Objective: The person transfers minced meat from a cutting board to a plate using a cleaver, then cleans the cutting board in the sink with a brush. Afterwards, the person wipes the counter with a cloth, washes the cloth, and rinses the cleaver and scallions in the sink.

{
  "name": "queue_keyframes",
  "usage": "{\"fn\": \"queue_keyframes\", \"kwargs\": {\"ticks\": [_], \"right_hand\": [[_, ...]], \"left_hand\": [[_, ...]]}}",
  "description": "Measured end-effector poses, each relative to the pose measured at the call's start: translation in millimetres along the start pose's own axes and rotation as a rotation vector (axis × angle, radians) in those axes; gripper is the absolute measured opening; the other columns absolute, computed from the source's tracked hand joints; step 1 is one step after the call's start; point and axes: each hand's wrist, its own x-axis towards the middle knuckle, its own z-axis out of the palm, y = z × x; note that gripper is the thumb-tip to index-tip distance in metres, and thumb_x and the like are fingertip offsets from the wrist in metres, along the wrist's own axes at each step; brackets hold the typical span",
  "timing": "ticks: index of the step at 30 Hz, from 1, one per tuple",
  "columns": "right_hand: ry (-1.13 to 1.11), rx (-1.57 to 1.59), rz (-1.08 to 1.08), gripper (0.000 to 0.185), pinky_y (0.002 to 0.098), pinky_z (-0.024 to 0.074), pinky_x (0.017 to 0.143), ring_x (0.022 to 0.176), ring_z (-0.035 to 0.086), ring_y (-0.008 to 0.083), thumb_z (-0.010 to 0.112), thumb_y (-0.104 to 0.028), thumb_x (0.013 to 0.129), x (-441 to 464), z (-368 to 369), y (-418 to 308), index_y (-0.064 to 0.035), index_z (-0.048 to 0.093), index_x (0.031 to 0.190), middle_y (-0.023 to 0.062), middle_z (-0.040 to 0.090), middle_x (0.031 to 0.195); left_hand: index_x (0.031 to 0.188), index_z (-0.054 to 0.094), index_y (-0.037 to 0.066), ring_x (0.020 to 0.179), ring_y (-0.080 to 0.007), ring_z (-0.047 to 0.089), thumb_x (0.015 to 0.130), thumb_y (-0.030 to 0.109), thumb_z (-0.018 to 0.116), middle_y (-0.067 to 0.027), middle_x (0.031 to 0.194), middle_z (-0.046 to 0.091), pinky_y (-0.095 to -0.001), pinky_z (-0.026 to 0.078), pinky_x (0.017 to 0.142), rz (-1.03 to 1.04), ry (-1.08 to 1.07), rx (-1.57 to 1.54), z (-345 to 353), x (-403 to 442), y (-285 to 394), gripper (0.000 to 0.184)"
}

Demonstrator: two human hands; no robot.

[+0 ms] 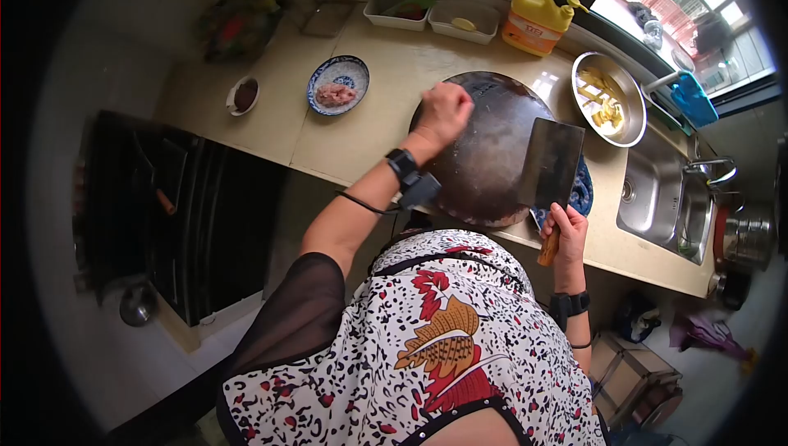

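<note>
A cleaver [555,163] with a broad dark blade and wooden handle is in my right hand [568,233], whose fingers wrap round the handle. Its blade points away from me over the right side of a round, dark, worn chopping board [492,150]. My left hand [446,114] is closed above the board's upper left part, and what its fingers hold, if anything, is hidden. Left of it, a blue-and-white plate [355,68] carries minced meat [335,95]. A blue patterned cloth [582,187] lies by the board's right edge.
Beyond the board stand two white trays [464,19] and a yellow jug [536,21]. A metal basin [636,118] with pale yellow pieces sits near the sink [648,187]. Left on the counter is a small white bowl [231,100]; a black stove [176,224] is lower left.
</note>
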Motion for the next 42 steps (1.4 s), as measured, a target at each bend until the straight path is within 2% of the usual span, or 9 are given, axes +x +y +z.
{"fn": "queue_keyframes", "kwargs": {"ticks": [2,6,11,14,24,27,33,37,42], "right_hand": [[0.018,0.004,0.008,0.016,0.0230,0.0394,0.043,0.049,0.048,0.0090,0.060,-0.011,0.088,3,2,2,-0.0046,0.056,0.074,0.0009,0.051,0.061],[0.067,0.017,0.020,0.016,0.0231,0.0394,0.043,0.049,0.047,0.0096,0.060,-0.011,0.088,8,6,9,-0.0041,0.056,0.075,0.0013,0.050,0.061],[0.107,0.026,0.030,0.015,0.0229,0.0389,0.043,0.049,0.047,0.0096,0.060,-0.011,0.088,12,15,16,-0.0043,0.056,0.075,0.0012,0.050,0.062],[0.138,-0.032,0.012,0.016,0.0224,0.0385,0.044,0.049,0.047,0.0095,0.060,-0.011,0.088,13,26,17,-0.0042,0.056,0.075,0.0011,0.050,0.061],[0.196,-0.274,-0.168,0.012,0.0195,0.0379,0.047,0.051,0.048,0.0073,0.059,-0.009,0.089,25,56,33,-0.0019,0.059,0.078,0.0008,0.054,0.063],[0.217,-0.398,-0.238,0.013,0.0216,0.0400,0.049,0.052,0.048,0.0079,0.060,-0.009,0.088,28,57,44,0.0034,0.062,0.091,-0.0011,0.055,0.065],[0.267,-1.079,-0.763,0.038,0.0326,0.0437,0.057,0.055,0.051,0.0202,0.064,-0.006,0.080,38,65,42,-0.0042,0.060,0.118,0.0077,0.057,0.066],[0.314,-1.311,-0.634,0.042,0.0354,0.0434,0.058,0.060,0.053,0.0267,0.068,-0.009,0.076,36,68,36,-0.0138,0.062,0.118,0.0085,0.053,0.069],[0.338,-1.424,-0.663,0.039,0.0359,0.0442,0.058,0.063,0.056,0.0248,0.068,-0.012,0.075,39,65,41,-0.0155,0.063,0.114,0.0071,0.054,0.069]], "left_hand": [[0.068,0.061,0.013,0.079,-0.0285,0.057,0.073,0.017,0.062,-0.0068,0.074,0.061,-0.0444,0.037,0.069,-0.131,0.017,0.061,-21,-3,-60,0.007],[0.067,0.061,0.011,0.081,-0.0292,0.058,0.073,0.018,0.061,-0.0075,0.075,0.063,-0.0448,0.037,0.071,-0.221,0.089,0.249,-89,-4,-155,0.010],[0.070,0.062,0.008,0.087,-0.0272,0.057,0.072,0.021,0.066,-0.0065,0.076,0.063,-0.0436,0.039,0.075,-0.410,0.062,0.571,-144,-12,-206,0.013],[0.079,0.069,0.013,0.099,-0.0268,0.052,0.074,0.015,0.061,-0.0053,0.092,0.064,-0.0452,0.035,0.082,-0.465,-0.016,0.629,-153,-22,-239,0.009],[0.102,0.067,0.014,0.110,-0.0253,0.047,0.070,0.000,0.057,-0.0037,0.110,0.057,-0.0471,0.031,0.091,-0.160,-0.271,0.654,-156,-53,-251,0.036],[0.106,0.064,0.016,0.118,-0.0258,0.041,0.069,0.003,0.063,-0.0026,0.118,0.053,-0.0486,0.027,0.097,-0.224,-0.479,0.723,-164,-55,-248,0.040],[0.099,0.066,0.014,0.111,-0.0275,0.047,0.064,-0.003,0.061,-0.0043,0.112,0.056,-0.0455,0.033,0.092,-0.098,-0.249,0.653,-172,-56,-241,0.039],[0.101,0.065,0.014,0.111,-0.0277,0.045,0.073,0.003,0.060,-0.0026,0.119,0.053,-0.0493,0.034,0.091,-0.154,-0.335,0.503,-163,-55,-270,0.030],[0.115,0.062,0.022,0.117,-0.0296,0.040,0.071,-0.002,0.057,-0.0113,0.121,0.049,-0.0502,0.028,0.098,-0.107,-0.416,0.690,-165,-47,-234,0.051]]}}
